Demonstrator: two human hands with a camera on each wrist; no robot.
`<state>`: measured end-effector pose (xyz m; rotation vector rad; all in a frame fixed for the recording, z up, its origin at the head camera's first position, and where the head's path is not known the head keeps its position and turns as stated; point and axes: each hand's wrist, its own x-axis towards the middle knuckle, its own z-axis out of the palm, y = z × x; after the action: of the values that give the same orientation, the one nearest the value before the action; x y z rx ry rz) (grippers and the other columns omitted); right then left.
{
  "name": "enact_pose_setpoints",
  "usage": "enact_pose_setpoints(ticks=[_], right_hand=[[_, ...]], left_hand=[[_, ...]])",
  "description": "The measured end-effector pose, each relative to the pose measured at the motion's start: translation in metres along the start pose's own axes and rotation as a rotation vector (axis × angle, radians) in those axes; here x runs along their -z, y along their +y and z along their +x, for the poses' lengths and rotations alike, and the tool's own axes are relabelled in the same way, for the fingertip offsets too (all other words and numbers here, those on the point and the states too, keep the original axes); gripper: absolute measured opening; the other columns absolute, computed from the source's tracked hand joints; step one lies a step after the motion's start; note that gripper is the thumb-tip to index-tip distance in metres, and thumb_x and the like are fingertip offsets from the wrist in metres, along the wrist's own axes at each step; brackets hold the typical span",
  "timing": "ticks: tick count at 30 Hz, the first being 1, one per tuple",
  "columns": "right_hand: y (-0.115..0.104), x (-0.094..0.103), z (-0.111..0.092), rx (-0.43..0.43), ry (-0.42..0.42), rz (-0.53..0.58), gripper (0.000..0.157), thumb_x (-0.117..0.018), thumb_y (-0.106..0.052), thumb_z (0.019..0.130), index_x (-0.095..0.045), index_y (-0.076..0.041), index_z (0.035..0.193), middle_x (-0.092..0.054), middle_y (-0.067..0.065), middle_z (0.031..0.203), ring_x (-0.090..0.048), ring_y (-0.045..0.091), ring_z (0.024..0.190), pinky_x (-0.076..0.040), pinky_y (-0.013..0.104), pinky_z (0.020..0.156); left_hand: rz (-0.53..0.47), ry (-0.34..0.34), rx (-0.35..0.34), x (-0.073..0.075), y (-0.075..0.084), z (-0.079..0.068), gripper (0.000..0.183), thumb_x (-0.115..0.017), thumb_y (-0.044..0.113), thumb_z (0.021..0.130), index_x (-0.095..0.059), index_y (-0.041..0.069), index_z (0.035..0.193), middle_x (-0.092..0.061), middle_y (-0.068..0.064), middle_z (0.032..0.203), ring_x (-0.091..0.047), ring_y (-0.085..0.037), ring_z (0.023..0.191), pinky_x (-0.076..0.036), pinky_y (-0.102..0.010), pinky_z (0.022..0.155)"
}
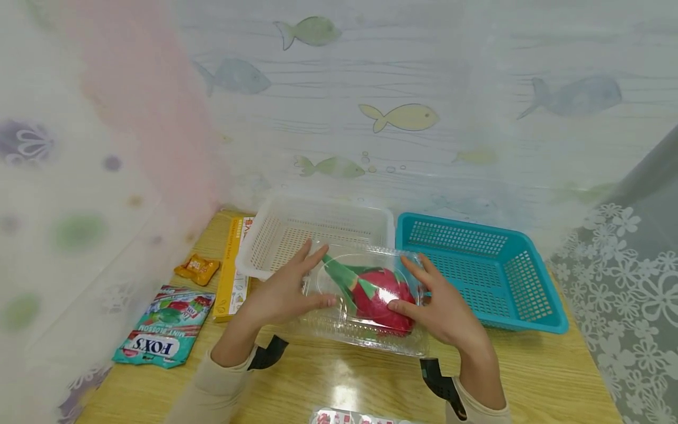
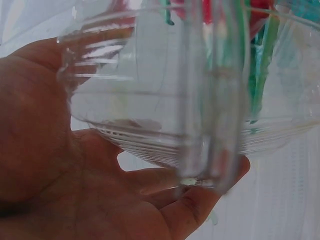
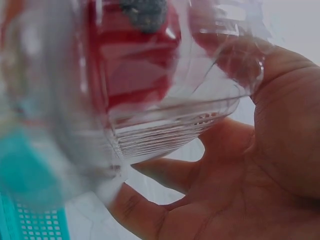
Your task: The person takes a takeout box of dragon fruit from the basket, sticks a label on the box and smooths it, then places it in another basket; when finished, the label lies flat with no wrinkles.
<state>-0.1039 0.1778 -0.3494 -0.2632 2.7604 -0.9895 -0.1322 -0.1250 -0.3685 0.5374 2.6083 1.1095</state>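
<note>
A clear plastic clamshell box (image 1: pixel 328 268) is held up in front of the baskets. Inside it lies a glossy red thing with green pointed leaves (image 1: pixel 381 297), which looks like a dragon fruit. My left hand (image 1: pixel 288 291) grips the box's left end, thumb on the near face and fingers spread along the far side. At the right end my right hand (image 1: pixel 445 303) grips it the same way, its thumb over the red part. In the left wrist view, fingers (image 2: pixel 195 205) wrap the ridged side of the box; the right wrist view shows fingers (image 3: pixel 140 210) beneath its edge.
Behind the box stand a white basket (image 1: pixel 265 229) and a teal basket (image 1: pixel 529 277). To the left lie a yellow carton (image 1: pixel 228 265), an orange wrapper (image 1: pixel 197 269) and a teal Fox's candy bag (image 1: pixel 166 327). A printed pack (image 1: pixel 349 417) shows at the wooden table's (image 1: pixel 296 383) near edge.
</note>
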Motion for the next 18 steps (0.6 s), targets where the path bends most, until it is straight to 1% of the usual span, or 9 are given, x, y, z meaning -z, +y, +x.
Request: enact_pose_setpoints(ticks=[5,9,13,16,18], right_hand=[[0.003,0.000,-0.007,-0.009,0.000,0.023,0.086,-0.073,-0.048,0.092,-0.030,-0.022,0.162,-0.011,0.021,0.171,-0.060,0.039,0.122,-0.056,0.051,0.090],[0.007,-0.001,-0.012,-0.008,0.003,0.035,0.086,-0.073,-0.047,0.092,-0.030,-0.022,0.162,-0.011,0.022,0.170,-0.059,0.042,0.124,-0.056,0.051,0.091],[0.009,-0.003,-0.015,-0.014,0.008,0.035,0.086,-0.074,-0.046,0.092,-0.031,-0.022,0.162,-0.012,0.022,0.170,-0.062,0.037,0.119,-0.057,0.045,0.087],[0.011,-0.004,-0.017,-0.030,0.004,0.035,0.086,-0.074,-0.046,0.092,-0.031,-0.023,0.162,-0.011,0.021,0.171,-0.063,0.031,0.113,-0.054,0.038,0.082],[0.013,-0.005,-0.019,-0.039,-0.001,0.041,0.086,-0.074,-0.046,0.092,-0.031,-0.023,0.162,-0.011,0.021,0.171,-0.063,0.029,0.111,-0.053,0.036,0.081]], left_hand=[[0.004,0.003,-0.006,-0.006,0.003,-0.002,0.099,-0.079,0.050,0.086,-0.022,0.028,0.164,0.000,-0.012,0.173,-0.020,-0.047,0.155,-0.037,-0.068,0.113],[-0.003,-0.001,-0.004,-0.010,0.004,-0.003,0.098,-0.079,0.050,0.086,-0.023,0.029,0.164,0.000,-0.011,0.173,-0.020,-0.047,0.155,-0.036,-0.067,0.114],[-0.005,-0.003,-0.009,-0.014,0.005,-0.004,0.098,-0.079,0.049,0.087,-0.022,0.028,0.164,0.001,-0.012,0.173,-0.019,-0.047,0.155,-0.034,-0.066,0.115],[-0.002,-0.004,-0.013,-0.015,0.006,-0.005,0.098,-0.079,0.048,0.087,-0.023,0.026,0.164,0.000,-0.014,0.173,-0.021,-0.048,0.154,-0.036,-0.066,0.114],[-0.002,-0.009,-0.009,-0.017,0.006,-0.005,0.098,-0.080,0.047,0.087,-0.023,0.025,0.164,0.000,-0.014,0.173,-0.021,-0.048,0.154,-0.037,-0.066,0.114]])
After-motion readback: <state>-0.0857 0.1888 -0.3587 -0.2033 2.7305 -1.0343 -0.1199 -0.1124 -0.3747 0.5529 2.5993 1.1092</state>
